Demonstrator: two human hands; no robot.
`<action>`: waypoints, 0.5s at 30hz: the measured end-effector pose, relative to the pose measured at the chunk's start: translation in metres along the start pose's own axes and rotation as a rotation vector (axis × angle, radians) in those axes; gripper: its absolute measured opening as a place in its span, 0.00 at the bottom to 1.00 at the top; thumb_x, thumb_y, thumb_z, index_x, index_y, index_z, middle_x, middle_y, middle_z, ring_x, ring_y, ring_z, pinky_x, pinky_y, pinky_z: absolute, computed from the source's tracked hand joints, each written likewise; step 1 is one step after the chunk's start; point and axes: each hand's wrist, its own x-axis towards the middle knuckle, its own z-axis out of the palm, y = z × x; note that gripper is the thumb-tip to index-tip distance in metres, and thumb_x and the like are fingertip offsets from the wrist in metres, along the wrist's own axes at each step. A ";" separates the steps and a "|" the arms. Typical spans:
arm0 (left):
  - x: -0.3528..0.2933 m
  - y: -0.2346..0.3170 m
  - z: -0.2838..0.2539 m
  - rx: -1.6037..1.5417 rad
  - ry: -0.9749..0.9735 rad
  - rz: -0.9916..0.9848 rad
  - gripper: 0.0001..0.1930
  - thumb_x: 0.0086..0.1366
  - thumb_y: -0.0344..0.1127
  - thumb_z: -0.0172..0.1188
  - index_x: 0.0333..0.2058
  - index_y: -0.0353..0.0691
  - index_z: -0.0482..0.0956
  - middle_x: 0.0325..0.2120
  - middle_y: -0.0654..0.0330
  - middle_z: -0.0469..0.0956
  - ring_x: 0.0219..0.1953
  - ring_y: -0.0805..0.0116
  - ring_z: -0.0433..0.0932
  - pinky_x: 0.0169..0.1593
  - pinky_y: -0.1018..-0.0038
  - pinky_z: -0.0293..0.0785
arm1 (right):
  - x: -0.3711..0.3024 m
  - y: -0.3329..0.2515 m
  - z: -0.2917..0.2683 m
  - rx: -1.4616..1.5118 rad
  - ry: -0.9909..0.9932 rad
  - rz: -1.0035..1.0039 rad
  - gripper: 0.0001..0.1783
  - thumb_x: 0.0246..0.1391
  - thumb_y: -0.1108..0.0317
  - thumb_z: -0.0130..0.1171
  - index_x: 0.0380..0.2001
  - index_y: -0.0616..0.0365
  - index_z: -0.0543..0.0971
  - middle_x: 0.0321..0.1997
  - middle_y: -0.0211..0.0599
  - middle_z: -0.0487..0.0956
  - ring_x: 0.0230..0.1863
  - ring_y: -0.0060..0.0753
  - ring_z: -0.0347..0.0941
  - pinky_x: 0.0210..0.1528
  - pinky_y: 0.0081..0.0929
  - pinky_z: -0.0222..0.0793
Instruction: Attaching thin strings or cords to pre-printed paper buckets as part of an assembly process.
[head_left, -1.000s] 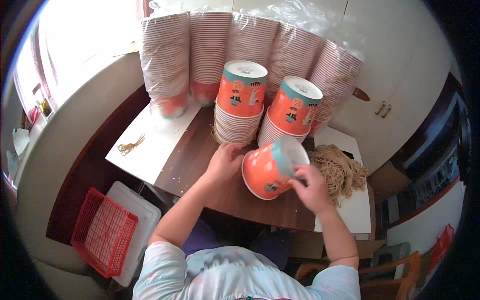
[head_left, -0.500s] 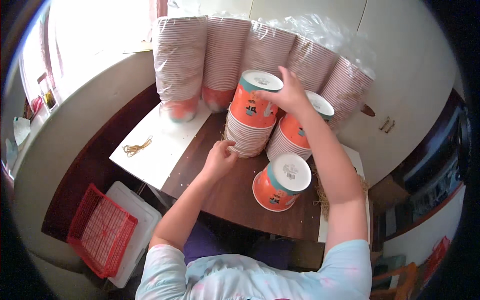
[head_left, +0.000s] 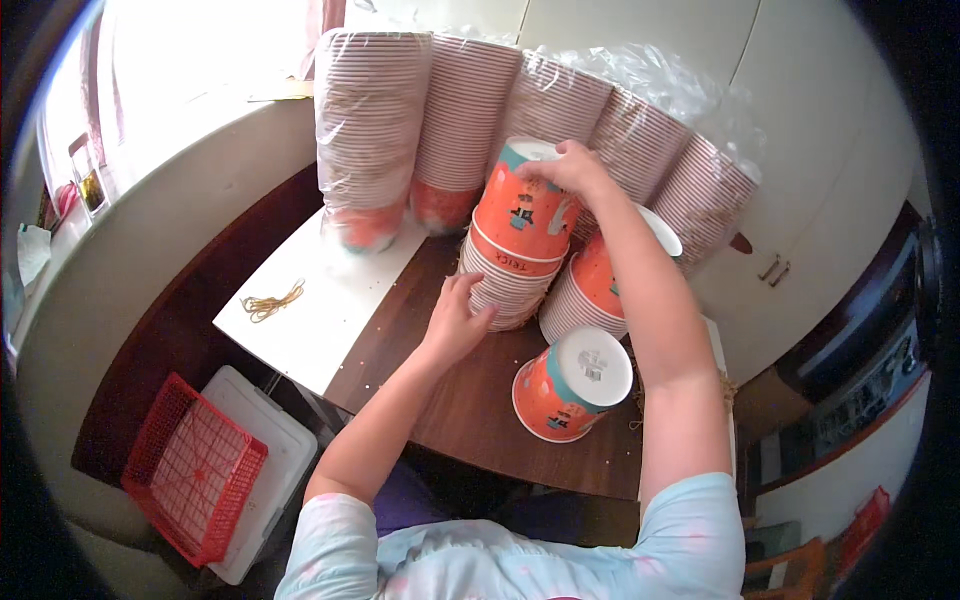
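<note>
An upside-down orange paper tub (head_left: 525, 215) with a teal band and white base tops a nested stack of tubs (head_left: 505, 290). My right hand (head_left: 580, 168) is closed round its upper end, thumb on the near side. The tub sits slightly raised, showing an orange strip of the tub beneath. My left hand (head_left: 458, 320) is at the stack's lower left, fingers apart and slightly bent; whether they touch the rims I cannot tell. A second nested stack (head_left: 588, 295) stands to the right, partly behind my right forearm. Nearer me, a single tub (head_left: 572, 385) rests upside down.
Tall plastic-wrapped tub stacks (head_left: 375, 130) line the table's back. Rubber bands (head_left: 272, 300) lie on the white table part (head_left: 310, 345) at left. A red basket (head_left: 195, 470) rests on a white lid (head_left: 285, 440) below left. Cabinet doors (head_left: 810, 130) stand behind.
My right hand has lifted the top tub a little, uncovering an orange strip below it. My left hand's fingers have spread and moved slightly right. The whole view has shifted a little.
</note>
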 end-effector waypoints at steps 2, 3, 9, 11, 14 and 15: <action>0.010 -0.005 0.007 0.059 -0.013 0.062 0.30 0.54 0.39 0.64 0.55 0.37 0.65 0.51 0.49 0.65 0.49 0.54 0.71 0.52 0.65 0.70 | 0.013 0.005 -0.012 0.088 0.046 -0.035 0.57 0.26 0.42 0.73 0.56 0.71 0.66 0.57 0.53 0.70 0.58 0.42 0.67 0.58 0.34 0.64; 0.014 -0.003 0.007 0.106 0.031 0.104 0.30 0.55 0.38 0.64 0.55 0.38 0.65 0.52 0.49 0.65 0.49 0.55 0.71 0.52 0.65 0.70 | 0.009 -0.003 -0.024 0.149 0.029 -0.060 0.56 0.27 0.42 0.73 0.56 0.71 0.66 0.55 0.52 0.70 0.57 0.41 0.67 0.58 0.34 0.64; 0.044 0.002 0.005 -0.483 0.098 -0.110 0.28 0.57 0.38 0.64 0.53 0.31 0.67 0.48 0.51 0.71 0.46 0.65 0.73 0.49 0.71 0.71 | -0.013 -0.015 -0.106 0.433 -0.138 -0.252 0.37 0.35 0.45 0.70 0.43 0.61 0.73 0.42 0.37 0.75 0.45 0.28 0.70 0.49 0.27 0.65; 0.050 0.033 -0.005 -0.733 0.093 -0.213 0.27 0.61 0.38 0.62 0.53 0.27 0.66 0.46 0.53 0.73 0.45 0.70 0.73 0.49 0.74 0.70 | -0.017 -0.007 -0.121 0.495 -0.235 -0.255 0.41 0.36 0.47 0.69 0.50 0.63 0.69 0.47 0.41 0.74 0.50 0.32 0.69 0.53 0.28 0.63; 0.070 0.032 -0.009 -0.717 0.179 -0.124 0.32 0.59 0.43 0.65 0.54 0.26 0.65 0.48 0.51 0.73 0.48 0.67 0.72 0.51 0.73 0.69 | -0.060 -0.028 -0.133 0.515 -0.115 -0.294 0.51 0.35 0.46 0.69 0.58 0.65 0.61 0.52 0.49 0.70 0.55 0.39 0.66 0.58 0.32 0.59; 0.078 0.032 -0.011 -0.709 0.201 -0.095 0.33 0.58 0.44 0.65 0.54 0.25 0.65 0.48 0.50 0.72 0.48 0.67 0.72 0.52 0.73 0.69 | -0.070 -0.037 -0.132 0.516 -0.119 -0.300 0.51 0.35 0.46 0.69 0.58 0.65 0.61 0.52 0.49 0.70 0.55 0.39 0.66 0.58 0.32 0.59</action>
